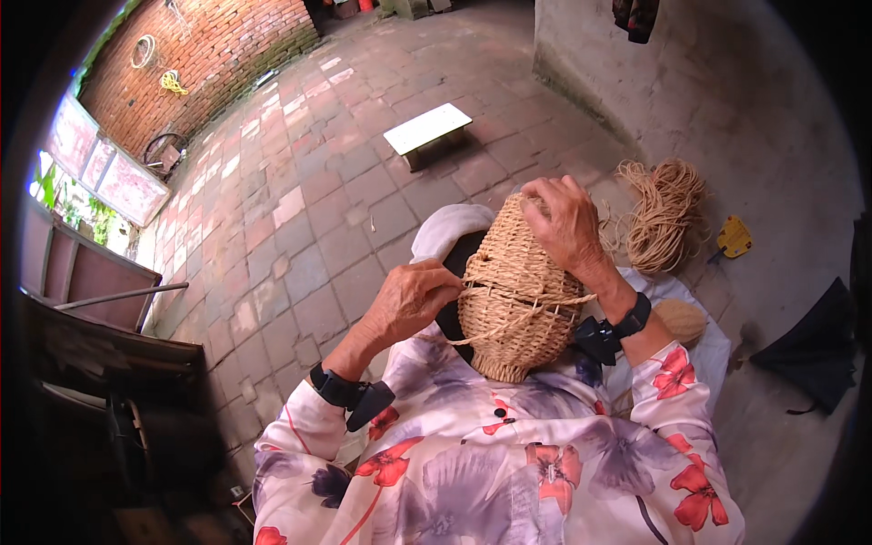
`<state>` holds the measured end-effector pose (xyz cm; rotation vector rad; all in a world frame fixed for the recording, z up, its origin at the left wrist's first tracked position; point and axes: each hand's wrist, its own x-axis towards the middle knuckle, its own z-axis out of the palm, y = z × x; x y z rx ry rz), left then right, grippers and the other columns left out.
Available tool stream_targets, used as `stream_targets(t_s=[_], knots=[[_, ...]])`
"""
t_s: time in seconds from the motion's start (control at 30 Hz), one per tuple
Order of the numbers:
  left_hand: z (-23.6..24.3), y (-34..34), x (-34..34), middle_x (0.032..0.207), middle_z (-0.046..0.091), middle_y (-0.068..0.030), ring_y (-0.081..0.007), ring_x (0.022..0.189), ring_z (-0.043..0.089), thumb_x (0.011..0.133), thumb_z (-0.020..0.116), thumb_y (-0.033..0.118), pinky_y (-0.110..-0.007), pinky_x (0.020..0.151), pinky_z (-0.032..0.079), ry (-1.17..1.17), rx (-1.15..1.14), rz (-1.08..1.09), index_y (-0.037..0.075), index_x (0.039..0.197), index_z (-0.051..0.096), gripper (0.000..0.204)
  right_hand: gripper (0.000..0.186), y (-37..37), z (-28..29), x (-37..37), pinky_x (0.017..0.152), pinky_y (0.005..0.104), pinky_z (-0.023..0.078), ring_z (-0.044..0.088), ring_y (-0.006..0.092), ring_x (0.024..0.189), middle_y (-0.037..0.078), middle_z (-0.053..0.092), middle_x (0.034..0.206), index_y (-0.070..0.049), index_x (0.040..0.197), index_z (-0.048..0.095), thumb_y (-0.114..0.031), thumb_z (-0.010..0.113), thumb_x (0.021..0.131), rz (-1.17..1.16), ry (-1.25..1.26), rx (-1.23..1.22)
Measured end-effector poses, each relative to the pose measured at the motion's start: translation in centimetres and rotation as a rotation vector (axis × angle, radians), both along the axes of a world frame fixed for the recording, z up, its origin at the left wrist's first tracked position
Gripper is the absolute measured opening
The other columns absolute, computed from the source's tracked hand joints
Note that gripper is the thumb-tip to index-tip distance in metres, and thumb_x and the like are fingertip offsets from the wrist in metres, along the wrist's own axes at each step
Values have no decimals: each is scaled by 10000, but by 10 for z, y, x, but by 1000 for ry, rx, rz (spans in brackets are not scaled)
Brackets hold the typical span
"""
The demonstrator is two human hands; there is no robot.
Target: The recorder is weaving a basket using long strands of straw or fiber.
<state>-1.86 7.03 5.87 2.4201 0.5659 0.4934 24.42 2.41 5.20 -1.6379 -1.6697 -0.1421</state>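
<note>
A tan woven straw basket (518, 336) with a rounded body and a narrow neck towards me rests on my lap. A dark gap runs across its middle, between two woven parts. With thumb and fingers pinched at the basket's left edge, my left hand (413, 298) holds a twisted straw cord by the gap. A loose strand of the cord (486, 338) loops over the near part. My right hand (565, 227) curves over the basket's far right end and grips it, hiding part of the weave. Dark bands circle both wrists.
Right of the basket lies a bundle of straw cord (668, 213), near a yellow tag-like object (734, 238). A round woven piece (679, 322) sits on white cloth. Beyond are a low white-topped stool (429, 129) on brick paving and a black folded cloth or umbrella (813, 350) by the wall.
</note>
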Motion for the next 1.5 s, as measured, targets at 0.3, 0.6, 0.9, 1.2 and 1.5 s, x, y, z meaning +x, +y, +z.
stream_targets(t_s=[0.3,0.6,0.9,1.2,1.5], knots=[[-38,33,-41,733,633,-152,-281,578,619,889,595,158,-386,540,497,304,378,441,6,964,571,172,139,0,0,-1,779,418,428,587,262,868,83,676,898,-69,914,623,-157,623,806,16,17,24],[10,-2,-18,673,546,3,-82,625,477,884,657,313,-252,549,382,137,-457,206,52,1028,660,299,168,3,-5,-2,801,419,460,603,294,887,116,673,915,-40,931,625,-152,621,807,32,19,7],[-32,13,-14,695,588,-16,-74,690,518,893,660,258,-274,593,428,103,-653,174,13,846,673,249,214,5,-8,-1,822,414,480,607,321,916,144,662,944,-19,955,615,-177,625,812,49,72,-26],[-82,125,-222,844,662,-60,-135,734,627,920,594,169,-272,694,544,-853,-1180,739,40,984,626,147,244,3,-7,5,846,413,464,594,317,939,145,649,966,-20,977,609,-205,614,818,39,81,-34],[-36,59,-132,703,437,76,-27,587,410,974,517,304,-185,527,385,-340,-961,639,85,1079,647,275,333,7,12,4,868,446,422,567,313,976,133,627,978,-34,1011,625,-282,655,790,55,-109,-260]])
